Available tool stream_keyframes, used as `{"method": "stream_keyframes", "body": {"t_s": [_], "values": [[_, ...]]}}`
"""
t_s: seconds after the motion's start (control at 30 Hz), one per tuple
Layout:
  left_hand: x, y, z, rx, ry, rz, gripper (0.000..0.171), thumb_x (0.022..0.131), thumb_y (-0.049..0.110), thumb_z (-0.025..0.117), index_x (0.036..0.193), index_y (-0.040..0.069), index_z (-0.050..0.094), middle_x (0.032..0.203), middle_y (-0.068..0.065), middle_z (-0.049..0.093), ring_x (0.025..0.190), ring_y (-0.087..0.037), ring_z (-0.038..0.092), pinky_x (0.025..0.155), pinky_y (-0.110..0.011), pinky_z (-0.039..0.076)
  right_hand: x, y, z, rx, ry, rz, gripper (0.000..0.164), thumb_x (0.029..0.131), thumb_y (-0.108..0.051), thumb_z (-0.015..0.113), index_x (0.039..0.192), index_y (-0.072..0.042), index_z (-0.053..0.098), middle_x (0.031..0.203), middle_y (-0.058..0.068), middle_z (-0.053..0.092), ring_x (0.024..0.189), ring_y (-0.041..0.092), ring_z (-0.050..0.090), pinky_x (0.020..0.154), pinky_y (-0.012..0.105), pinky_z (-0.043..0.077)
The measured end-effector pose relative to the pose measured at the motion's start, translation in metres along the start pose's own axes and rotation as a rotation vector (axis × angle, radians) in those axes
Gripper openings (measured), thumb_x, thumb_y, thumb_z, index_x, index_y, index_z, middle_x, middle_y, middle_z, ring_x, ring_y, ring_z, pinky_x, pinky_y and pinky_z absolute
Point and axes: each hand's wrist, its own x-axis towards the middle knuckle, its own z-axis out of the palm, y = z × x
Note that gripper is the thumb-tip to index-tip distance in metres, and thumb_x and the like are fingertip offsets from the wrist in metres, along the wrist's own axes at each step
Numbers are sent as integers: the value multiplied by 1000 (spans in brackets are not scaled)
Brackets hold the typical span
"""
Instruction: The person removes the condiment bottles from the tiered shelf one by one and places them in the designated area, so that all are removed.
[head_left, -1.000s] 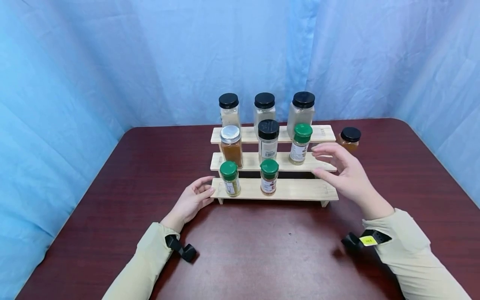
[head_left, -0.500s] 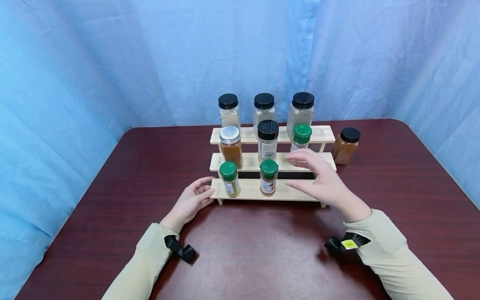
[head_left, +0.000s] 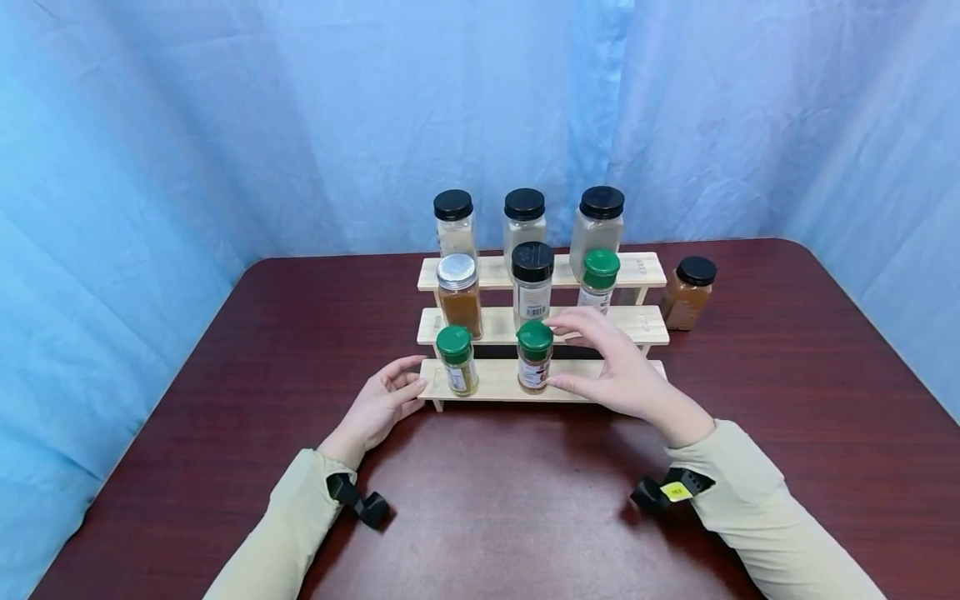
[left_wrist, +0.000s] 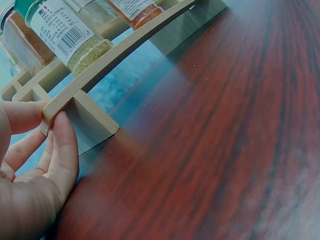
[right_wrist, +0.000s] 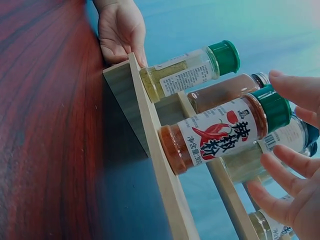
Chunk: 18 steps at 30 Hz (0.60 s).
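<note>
A three-tier wooden spice rack [head_left: 495, 377] stands on the table. My left hand [head_left: 378, 407] pinches the left end of its lowest shelf; the left wrist view shows the thumb and fingers [left_wrist: 64, 137] on that corner. On the same shelf is a green-capped chili powder jar [head_left: 534, 358] with red peppers on its label [right_wrist: 225, 132]. My right hand [head_left: 618, 371] is just right of this jar, fingers spread and slightly bent, fingertips close to its cap and side. Left of it on the shelf is another green-capped jar [head_left: 459, 362] with yellowish-green contents.
The middle shelf bears a silver-lidded jar [head_left: 460, 300], a black-capped jar [head_left: 532, 283] and a green-capped jar [head_left: 600, 279]. Three black-lidded jars, one at the right [head_left: 597, 233], line the top. An orange-brown jar [head_left: 686, 300] stands right of the rack. Blue curtains [head_left: 375, 125] surround the table.
My right hand has moved left, from the rack's right end to beside the chili powder jar. The left hand keeps its hold on the rack.
</note>
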Motion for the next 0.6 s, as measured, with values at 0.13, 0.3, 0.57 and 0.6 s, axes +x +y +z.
{"method": "stream_keyframes", "body": {"t_s": [0.13, 0.3, 0.57, 0.6], "values": [[-1, 0, 1, 4, 1, 3, 49, 95, -3, 47, 141, -2, 31, 87, 9, 58, 76, -1, 57, 71, -16, 50, 0, -1, 3, 16, -16, 21, 59, 71, -2, 80, 125, -5, 55, 129, 12, 51, 116, 12, 48, 92, 39, 49], [-1, 0, 2, 9, 5, 5, 48, 95, -3, 47, 141, -2, 31, 86, 9, 56, 75, -1, 57, 71, -16, 50, -3, -1, 5, 37, -43, 62, 59, 74, -4, 79, 128, -7, 53, 129, 10, 50, 117, 14, 49, 94, 40, 48], [-1, 1, 1, 7, -5, 2, 48, 95, -3, 48, 140, -3, 32, 87, 9, 58, 76, -1, 58, 71, -17, 50, -2, 0, 10, 62, -50, 81, 61, 75, -5, 79, 129, -7, 51, 128, 10, 51, 115, 16, 51, 93, 42, 49], [-1, 1, 0, 7, -5, 2, 48, 95, -3, 48, 140, -3, 32, 87, 9, 58, 77, -1, 58, 71, -17, 50, -2, 0, 10, 62, -50, 85, 61, 75, -5, 79, 130, -7, 50, 128, 10, 51, 114, 16, 51, 93, 42, 49]]}}
